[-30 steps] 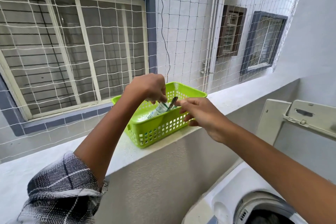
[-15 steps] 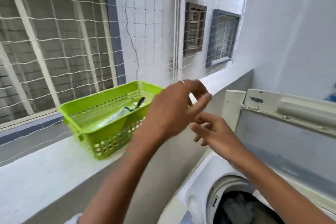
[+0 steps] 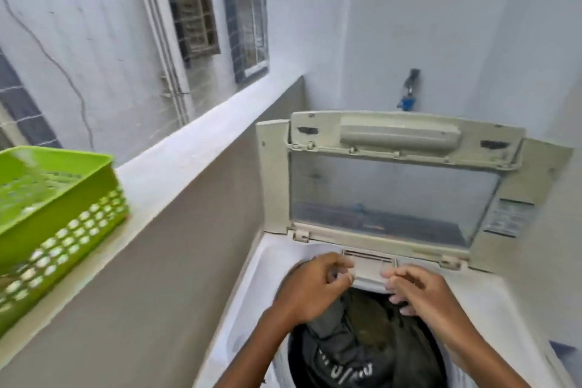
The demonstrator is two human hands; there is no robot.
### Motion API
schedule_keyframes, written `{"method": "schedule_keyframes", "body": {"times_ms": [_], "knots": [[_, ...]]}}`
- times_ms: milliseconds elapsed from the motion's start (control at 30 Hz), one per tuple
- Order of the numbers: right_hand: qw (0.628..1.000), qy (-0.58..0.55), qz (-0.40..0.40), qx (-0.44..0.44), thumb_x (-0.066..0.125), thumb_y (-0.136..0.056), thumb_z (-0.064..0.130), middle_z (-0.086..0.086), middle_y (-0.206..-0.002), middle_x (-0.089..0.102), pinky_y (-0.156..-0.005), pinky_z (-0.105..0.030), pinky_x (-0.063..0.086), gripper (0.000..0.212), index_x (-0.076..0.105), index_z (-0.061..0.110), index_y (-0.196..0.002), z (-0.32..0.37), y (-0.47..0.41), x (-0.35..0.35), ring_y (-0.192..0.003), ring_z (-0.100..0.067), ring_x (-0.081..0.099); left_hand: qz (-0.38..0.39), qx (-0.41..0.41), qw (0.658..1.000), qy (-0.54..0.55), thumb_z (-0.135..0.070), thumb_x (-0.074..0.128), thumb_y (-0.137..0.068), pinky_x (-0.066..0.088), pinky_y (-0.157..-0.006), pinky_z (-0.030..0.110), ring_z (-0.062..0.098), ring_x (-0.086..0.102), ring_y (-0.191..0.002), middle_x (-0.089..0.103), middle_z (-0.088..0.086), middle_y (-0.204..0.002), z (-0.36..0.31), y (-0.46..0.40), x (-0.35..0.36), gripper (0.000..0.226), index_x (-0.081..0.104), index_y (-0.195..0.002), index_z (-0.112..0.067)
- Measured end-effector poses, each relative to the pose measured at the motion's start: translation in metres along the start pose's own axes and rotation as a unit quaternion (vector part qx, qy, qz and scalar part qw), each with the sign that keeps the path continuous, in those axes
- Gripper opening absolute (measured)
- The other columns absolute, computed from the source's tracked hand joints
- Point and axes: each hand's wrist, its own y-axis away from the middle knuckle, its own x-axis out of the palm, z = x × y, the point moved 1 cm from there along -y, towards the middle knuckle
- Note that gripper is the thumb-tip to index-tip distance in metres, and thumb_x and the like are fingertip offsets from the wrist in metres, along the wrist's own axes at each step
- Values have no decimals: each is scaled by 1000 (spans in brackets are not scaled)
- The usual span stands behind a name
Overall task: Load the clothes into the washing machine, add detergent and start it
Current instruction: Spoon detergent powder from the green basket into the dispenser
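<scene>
I could not tell what my blurred left hand (image 3: 310, 288) and right hand (image 3: 419, 290) pinched; detergent risked missing the dispenser tray (image 3: 373, 271).

One washing machine (image 3: 491, 299), one green basket (image 3: 59, 198), two hands, two windows

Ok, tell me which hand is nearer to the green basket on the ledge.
Left. The left hand hovers over the washer's opening on the side toward the green basket; the right hand is further from it, beyond the left hand. Neither touches the basket.
</scene>
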Motion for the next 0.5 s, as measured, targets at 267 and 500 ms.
{"method": "schedule_keyframes", "body": {"times_ms": [267, 500], "knots": [[985, -31, -76, 150, 54, -93, 12, -4, -97, 67, -64, -26, 45, 15, 66, 17, -101, -94, -31, 0, -86, -18, 63, 110, -140, 981, 75, -38, 54, -93, 36, -108, 32, 17, 39, -132, 36, -3, -144, 59, -45, 63, 59, 29, -145, -25], [980, -11, -86, 179, 53, -93, 10, -2, -137, 45, -93, -29, 39, 49, 39, 16, -140, -114, -53, 18, -111, -16, 50, 30, -200, 974, 103, -29, 57, -93, 19, -114, 26, 16, 14, -146, 11, 1, -158, 85, -70, 82, 79, 6, -152, -16]]}}
